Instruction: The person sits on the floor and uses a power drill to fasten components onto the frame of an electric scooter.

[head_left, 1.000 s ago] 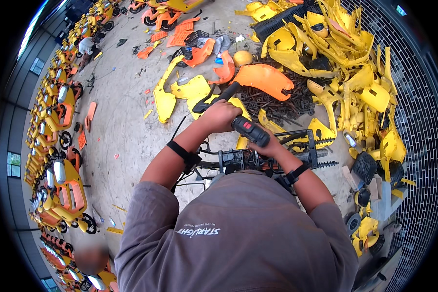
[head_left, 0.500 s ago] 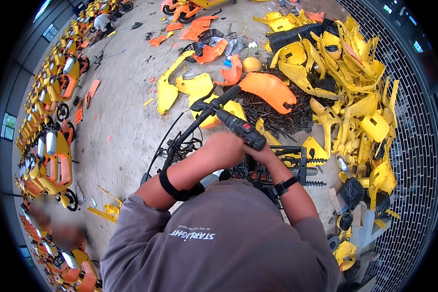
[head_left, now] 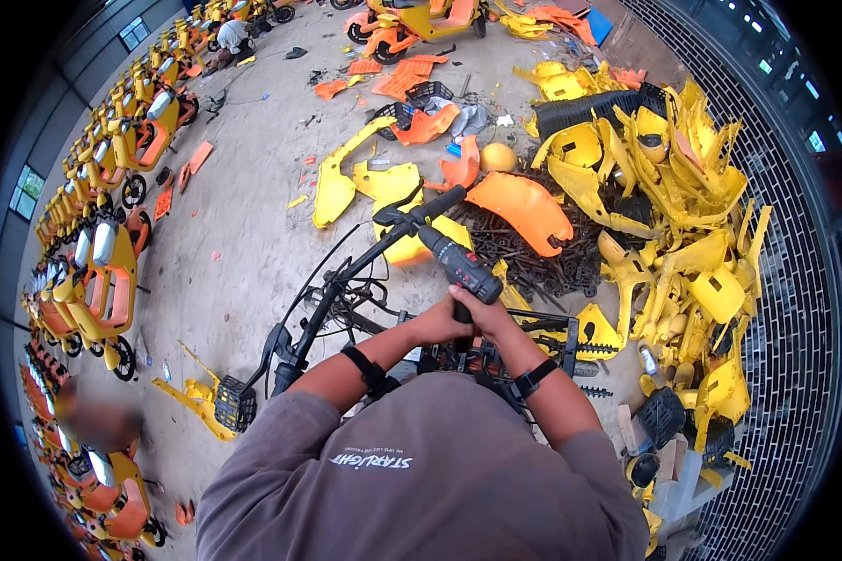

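My right hand (head_left: 487, 314) is wrapped around the grip of a black cordless drill (head_left: 461, 265) with red details. The drill's front end points up and left, at the handlebar (head_left: 393, 231) of a stripped scooter frame below me. My left hand (head_left: 438, 323) is closed against the lower grip, close beside my right hand; its fingertips are partly hidden. The dark handlebar runs slantwise from upper right to lower left, with cables (head_left: 349, 301) hanging by it. Past the drill, a curved orange panel (head_left: 520, 208) lies on a heap of dark metal parts (head_left: 552, 271).
A tall pile of yellow body panels (head_left: 683, 196) stands at right, near the brick wall (head_left: 791, 309). Rows of yellow and orange scooters (head_left: 103, 271) line the left. Loose yellow panels (head_left: 335, 182) lie ahead on the concrete floor (head_left: 243, 215). Another person (head_left: 235, 37) crouches far off.
My left hand has moved down and back from the drill's body to its grip. The drill's rear has shifted slightly. My view has tilted, showing more of the handlebar's left end.
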Available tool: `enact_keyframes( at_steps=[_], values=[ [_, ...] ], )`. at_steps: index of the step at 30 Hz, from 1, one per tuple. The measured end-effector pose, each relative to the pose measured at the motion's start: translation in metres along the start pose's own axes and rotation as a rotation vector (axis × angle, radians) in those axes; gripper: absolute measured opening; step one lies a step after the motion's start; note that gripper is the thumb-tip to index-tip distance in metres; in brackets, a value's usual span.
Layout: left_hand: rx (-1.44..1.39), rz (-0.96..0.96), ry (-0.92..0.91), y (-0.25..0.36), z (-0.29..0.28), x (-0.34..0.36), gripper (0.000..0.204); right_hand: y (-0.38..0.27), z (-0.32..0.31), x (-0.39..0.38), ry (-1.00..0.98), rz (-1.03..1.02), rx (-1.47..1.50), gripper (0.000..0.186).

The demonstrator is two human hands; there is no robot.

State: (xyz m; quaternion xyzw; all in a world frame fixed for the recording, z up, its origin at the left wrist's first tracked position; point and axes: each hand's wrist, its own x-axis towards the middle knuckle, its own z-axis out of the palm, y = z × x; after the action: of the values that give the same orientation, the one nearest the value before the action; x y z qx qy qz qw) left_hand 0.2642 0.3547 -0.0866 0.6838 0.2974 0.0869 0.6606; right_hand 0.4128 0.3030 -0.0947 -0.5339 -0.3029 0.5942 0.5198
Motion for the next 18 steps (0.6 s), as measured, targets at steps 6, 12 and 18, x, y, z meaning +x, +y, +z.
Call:
enact_keyframes(
  at_steps=[6,12,18],
  values=[
    [-0.045,0.034,0.103,-0.017,-0.008,-0.012,0.069,-0.010,-0.032,-0.016,-0.170,-0.054,-0.238,0.105],
    [0.020,0.007,-0.046,0.000,-0.018,-0.041,0.075,-0.083,-0.020,-0.038,-0.053,0.053,-0.240,0.096],
    [0.071,-0.010,-0.329,-0.033,-0.039,-0.078,0.077,-0.075,0.030,-0.004,0.078,-0.240,-0.805,0.065]
  ],
)
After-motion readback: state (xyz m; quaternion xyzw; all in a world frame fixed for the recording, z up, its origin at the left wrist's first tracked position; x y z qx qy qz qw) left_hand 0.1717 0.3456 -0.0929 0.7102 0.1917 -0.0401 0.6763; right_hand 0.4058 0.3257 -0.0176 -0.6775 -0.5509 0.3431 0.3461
